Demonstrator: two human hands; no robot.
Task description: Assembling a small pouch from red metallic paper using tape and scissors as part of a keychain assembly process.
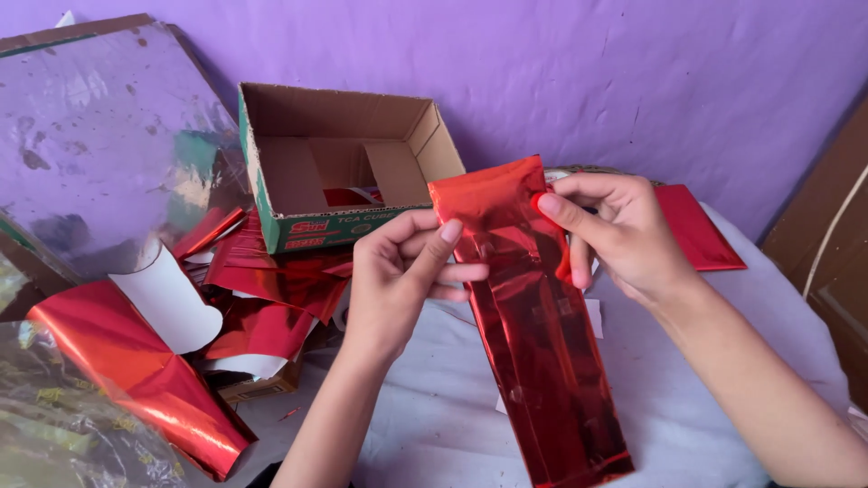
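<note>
Both hands hold a long strip of shiny red foil (pixel 529 325) up over a white cloth (pixel 434 407), its lower end hanging toward the person. The left hand (pixel 402 271) pinches the strip's left edge between thumb and fingers, near the top; the right hand (pixel 615 235) clamps the right edge, thumb on the front. The step in hand looks like folding or creasing the strip lengthwise (a seam already runs down its middle). Any further fold would call for both edges kept level and taut. Behind stands an open cardboard box (pixel 344 163), with loose red foil scraps (pixel 271 298) piled beside it.
</note>
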